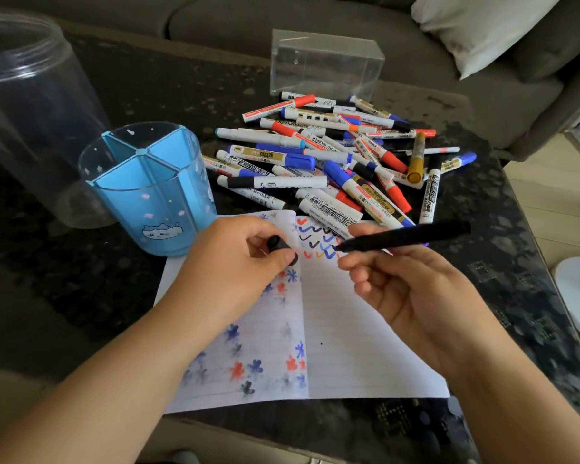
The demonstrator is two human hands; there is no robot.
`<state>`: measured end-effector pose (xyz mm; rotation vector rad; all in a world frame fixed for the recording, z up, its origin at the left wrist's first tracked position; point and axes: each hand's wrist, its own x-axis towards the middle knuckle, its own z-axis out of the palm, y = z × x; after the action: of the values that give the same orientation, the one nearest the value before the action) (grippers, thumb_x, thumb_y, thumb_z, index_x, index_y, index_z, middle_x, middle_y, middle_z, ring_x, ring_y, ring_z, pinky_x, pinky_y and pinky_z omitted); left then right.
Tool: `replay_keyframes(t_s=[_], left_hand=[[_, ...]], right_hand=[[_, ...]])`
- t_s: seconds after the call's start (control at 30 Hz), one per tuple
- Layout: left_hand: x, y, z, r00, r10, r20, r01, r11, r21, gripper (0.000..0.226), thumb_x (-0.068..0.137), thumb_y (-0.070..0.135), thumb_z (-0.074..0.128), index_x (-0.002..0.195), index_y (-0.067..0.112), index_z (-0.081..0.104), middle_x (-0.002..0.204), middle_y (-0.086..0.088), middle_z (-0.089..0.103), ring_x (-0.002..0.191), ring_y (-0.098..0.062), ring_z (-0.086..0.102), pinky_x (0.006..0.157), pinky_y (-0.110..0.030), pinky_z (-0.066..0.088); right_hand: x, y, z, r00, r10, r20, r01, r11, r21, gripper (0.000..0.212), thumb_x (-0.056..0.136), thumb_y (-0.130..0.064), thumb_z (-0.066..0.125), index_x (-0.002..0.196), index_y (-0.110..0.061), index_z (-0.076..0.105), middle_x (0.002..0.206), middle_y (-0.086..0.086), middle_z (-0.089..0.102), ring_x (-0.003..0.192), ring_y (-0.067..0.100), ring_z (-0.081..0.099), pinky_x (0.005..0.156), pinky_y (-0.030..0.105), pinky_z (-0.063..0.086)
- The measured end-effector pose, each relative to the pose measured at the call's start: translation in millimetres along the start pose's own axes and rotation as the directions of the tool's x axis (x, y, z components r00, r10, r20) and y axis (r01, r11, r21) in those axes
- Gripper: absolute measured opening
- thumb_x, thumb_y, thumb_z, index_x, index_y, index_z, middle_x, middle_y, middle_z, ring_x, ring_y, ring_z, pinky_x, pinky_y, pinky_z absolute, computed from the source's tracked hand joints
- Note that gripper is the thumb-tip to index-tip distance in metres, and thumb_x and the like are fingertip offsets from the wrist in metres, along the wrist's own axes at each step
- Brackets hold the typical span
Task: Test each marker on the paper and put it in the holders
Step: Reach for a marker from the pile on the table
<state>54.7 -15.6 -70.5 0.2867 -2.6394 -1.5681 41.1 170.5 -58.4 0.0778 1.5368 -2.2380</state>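
Blue holder: divided plastic cup (148, 192), empty, near table's left edge beside paper.
Left hand (245, 259): pinched on black cap (279, 246).
Right hand (402, 283): clamped on uncapped black marker (406, 236), tip over ticked lined paper (345, 329).
Risk: wet tip could smear ticks if dragged.
Obstacles: marker heap (332, 155) crowds paper's far edge; clear box (325, 61) stands behind.

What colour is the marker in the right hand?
Black, barrel and tip alike: the marker shows clearly in the head view.
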Motion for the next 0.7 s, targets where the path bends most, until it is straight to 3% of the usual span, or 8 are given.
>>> replay_keyframes(t_s=[0.07,0.1,0.17,0.23,0.3,0.4,0.53,0.7], left_hand=[[-0.3,-1.2,-1.7,1.0,0.0,0.019,0.0,1.0,0.024,0.005,0.078,0.019,0.073,0.08,0.023,0.071,0.069,0.006,0.07,0.061,-0.004,0.062,0.059,-0.016,0.046],[-0.3,-2.4,-2.4,1.0,0.0,0.022,0.0,0.999,0.037,0.005,0.079,0.021,0.072,0.082,0.024,0.071,0.072,0.006,0.07,0.064,-0.005,0.062,0.06,-0.015,0.046],[-0.3,-4.6,-3.7,1.0,-0.004,0.026,0.003,0.999,0.037,0.006,0.079,0.023,0.072,0.084,0.025,0.071,0.075,0.007,0.07,0.067,-0.004,0.061,0.062,-0.014,0.045],[0.1,-6.5,-4.9,1.0,-0.003,0.029,0.001,0.999,0.042,0.006,0.08,0.024,0.071,0.085,0.027,0.07,0.075,0.008,0.069,0.066,-0.002,0.06,0.059,-0.011,0.044],[0.0,-7.4,-5.9,0.999,-0.001,0.035,0.0,0.999,0.043,0.006,0.081,0.024,0.07,0.084,0.029,0.069,0.074,0.009,0.068,0.066,0.0,0.059,0.058,-0.009,0.043],[-0.6,-8.3,-7.4,0.999,0.003,0.048,-0.006,0.999,0.051,0.008,0.081,0.023,0.069,0.085,0.03,0.068,0.075,0.01,0.067,0.07,0.001,0.059,0.061,-0.01,0.044],[-0.7,-11.8,-8.0,0.998,0.005,0.062,-0.009,0.998,0.062,0.009,0.082,0.025,0.068,0.082,0.033,0.066,0.075,0.011,0.067,0.07,0.001,0.06,0.067,-0.018,0.049],[0.1,-13.7,-7.5,0.998,0.006,0.067,-0.011,0.998,0.069,0.011,0.082,0.025,0.068,0.079,0.035,0.064,0.074,0.012,0.066,0.069,0.0,0.06,0.068,-0.019,0.049]], right_hand=[[5.7,6.1,-0.9,0.998,-0.061,-0.009,0.059,0.989,-0.138,0.022,0.091,0.0,0.047,0.091,-0.013,0.065,0.067,0.007,0.064,0.057,0.013,0.053,0.057,0.021,0.049],[7.9,9.5,-1.3,0.993,-0.113,-0.02,0.103,0.952,-0.288,0.013,0.088,-0.014,0.053,0.086,-0.018,0.066,0.063,0.002,0.061,0.057,0.012,0.05,0.058,0.023,0.047],[9.4,13.9,1.8,0.98,-0.2,-0.021,0.155,0.816,-0.557,0.028,0.087,-0.046,0.051,0.082,-0.025,0.069,0.059,-0.001,0.059,0.058,0.008,0.05,0.06,0.021,0.042],[10.8,15.4,6.8,0.969,-0.247,-0.02,0.177,0.746,-0.642,0.042,0.088,-0.058,0.045,0.083,-0.028,0.074,0.061,-0.002,0.061,0.059,0.003,0.052,0.06,0.014,0.041],[12.9,15.8,12.6,0.959,-0.283,-0.022,0.185,0.683,-0.706,0.031,0.088,-0.046,0.051,0.081,-0.026,0.074,0.061,-0.005,0.063,0.059,-0.001,0.055,0.06,0.013,0.041],[19.7,22.1,13.6,0.947,-0.313,-0.069,0.145,0.611,-0.778,0.009,0.08,-0.028,0.062,0.073,-0.026,0.066,0.059,-0.005,0.063,0.052,0.004,0.054,0.055,0.026,0.043],[26.3,30.5,11.7,0.936,-0.346,-0.066,0.165,0.596,-0.786,0.016,0.078,-0.024,0.064,0.067,-0.019,0.055,0.062,0.007,0.062,0.054,0.014,0.052,0.052,0.03,0.04],[33.0,33.7,13.9,0.937,-0.345,-0.052,0.163,0.565,-0.809,0.016,0.08,-0.021,0.067,0.068,-0.015,0.057,0.065,0.009,0.064,0.059,0.022,0.056,0.053,0.03,0.043]])
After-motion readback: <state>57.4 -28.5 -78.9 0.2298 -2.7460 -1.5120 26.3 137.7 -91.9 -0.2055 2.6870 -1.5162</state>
